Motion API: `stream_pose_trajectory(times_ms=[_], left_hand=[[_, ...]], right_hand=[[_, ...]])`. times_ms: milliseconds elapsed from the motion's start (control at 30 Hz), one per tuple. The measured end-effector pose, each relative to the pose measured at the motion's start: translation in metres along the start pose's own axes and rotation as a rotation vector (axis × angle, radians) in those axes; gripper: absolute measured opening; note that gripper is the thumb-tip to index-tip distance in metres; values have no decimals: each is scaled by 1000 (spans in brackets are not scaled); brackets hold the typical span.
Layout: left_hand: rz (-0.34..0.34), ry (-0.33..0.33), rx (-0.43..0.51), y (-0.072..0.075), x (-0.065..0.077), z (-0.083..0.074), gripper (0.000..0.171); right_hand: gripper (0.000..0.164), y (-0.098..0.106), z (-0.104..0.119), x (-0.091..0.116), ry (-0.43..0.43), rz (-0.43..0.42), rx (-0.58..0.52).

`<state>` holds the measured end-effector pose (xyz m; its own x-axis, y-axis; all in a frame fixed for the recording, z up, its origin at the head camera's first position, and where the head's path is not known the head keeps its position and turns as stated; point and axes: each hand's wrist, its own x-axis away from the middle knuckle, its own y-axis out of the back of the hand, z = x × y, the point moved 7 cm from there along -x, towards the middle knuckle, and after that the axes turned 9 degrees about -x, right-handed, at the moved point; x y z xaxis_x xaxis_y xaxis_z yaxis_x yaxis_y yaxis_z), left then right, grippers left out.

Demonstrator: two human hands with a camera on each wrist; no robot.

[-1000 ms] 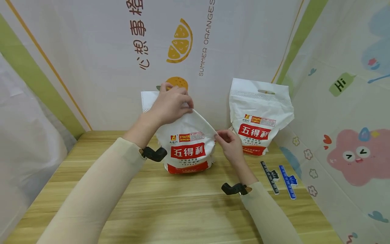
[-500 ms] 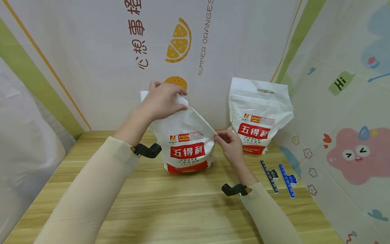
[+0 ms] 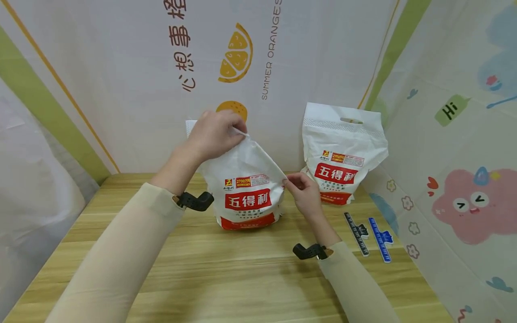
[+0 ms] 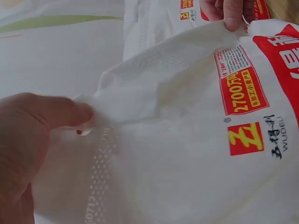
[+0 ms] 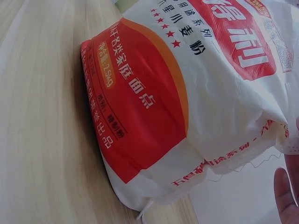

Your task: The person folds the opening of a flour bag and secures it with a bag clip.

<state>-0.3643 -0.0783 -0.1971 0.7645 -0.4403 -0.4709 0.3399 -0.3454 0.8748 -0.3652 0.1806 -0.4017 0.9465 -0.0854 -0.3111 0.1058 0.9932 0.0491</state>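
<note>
A white bag of wheat flour (image 3: 244,159) with red print stands upright on the wooden table (image 3: 218,287). My left hand (image 3: 216,134) pinches its top edge between thumb and fingers, close to the handle slot seen in the left wrist view. At the bag's right side my right hand (image 3: 304,193) pinches the slanting edge, pulled taut between both hands. The top right part appears folded over behind the front. In the right wrist view the bag's red base (image 5: 140,102) rests on the wood, and only part of my right hand (image 5: 287,191) shows.
Behind my right hand stands a second, similar flour bag (image 3: 343,152), its handle strip upright. A black ruler-shaped clip (image 3: 355,231) and a blue one (image 3: 378,237) lie at the table's right. Printed curtains (image 3: 133,89) border the back and sides.
My left hand has moved a little left along the top edge; its fingers spread half a second ago and now pinch the edge again. The right hand stays at the bag's right edge.
</note>
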Motion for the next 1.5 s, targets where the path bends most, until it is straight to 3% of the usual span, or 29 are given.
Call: stream_pose_trajectory(times_ms=[200,300,467,633,767,1000,1200,1500], left_hand=[[171,-21,-69,-4,-1,-10,33],[204,-65,-120,-6,-1,-17,33],[157,-128,-172,-9,-1,-24,15],[105,-145,-217,-12,-2,-27,9],[104,-130,-250,-16,-1,-27,11],[141,-138,-265,-23,1,-31,28],[81,-187,-274,-24,3,-34,19],[15,-194,-260,-27,5,-32,16]], right_hand=[[19,-1,1,0,23,-6,-16],[19,-1,1,0,15,-9,-13],[20,-1,0,1,6,-9,-14],[18,-1,2,1,23,-9,-22],[17,-2,3,1,21,-7,-16],[18,-1,-1,0,2,-2,-12],[19,0,-1,0,-2,4,-2],[21,2,-2,2,-5,12,23]])
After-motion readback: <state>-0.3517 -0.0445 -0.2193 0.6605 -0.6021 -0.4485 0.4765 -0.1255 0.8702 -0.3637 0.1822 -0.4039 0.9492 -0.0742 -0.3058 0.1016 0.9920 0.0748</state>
